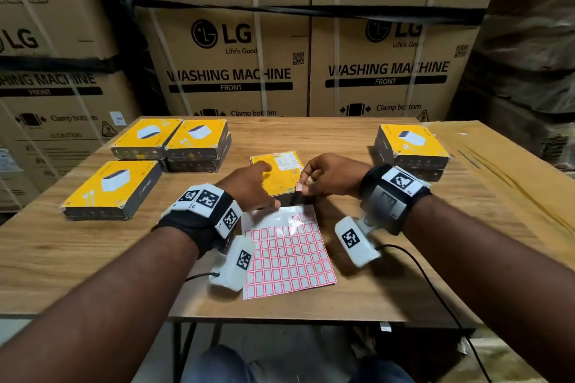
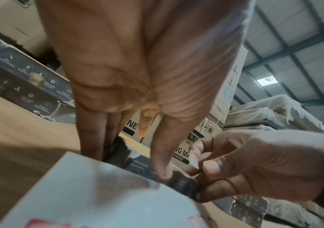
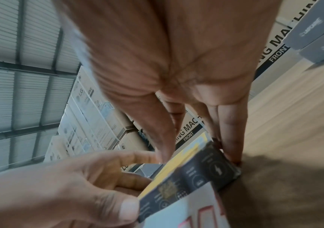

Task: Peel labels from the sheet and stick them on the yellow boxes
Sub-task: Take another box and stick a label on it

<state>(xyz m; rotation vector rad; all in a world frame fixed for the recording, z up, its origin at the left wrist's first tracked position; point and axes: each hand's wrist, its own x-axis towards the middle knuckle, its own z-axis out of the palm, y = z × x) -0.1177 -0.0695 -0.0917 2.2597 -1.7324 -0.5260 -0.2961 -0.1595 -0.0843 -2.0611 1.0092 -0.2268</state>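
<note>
head overhead, wrists close underneath

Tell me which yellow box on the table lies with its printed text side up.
The middle box, between both hands just beyond the label sheet. It shows a text panel; the other yellow boxes, left and right, show product pictures.
</note>
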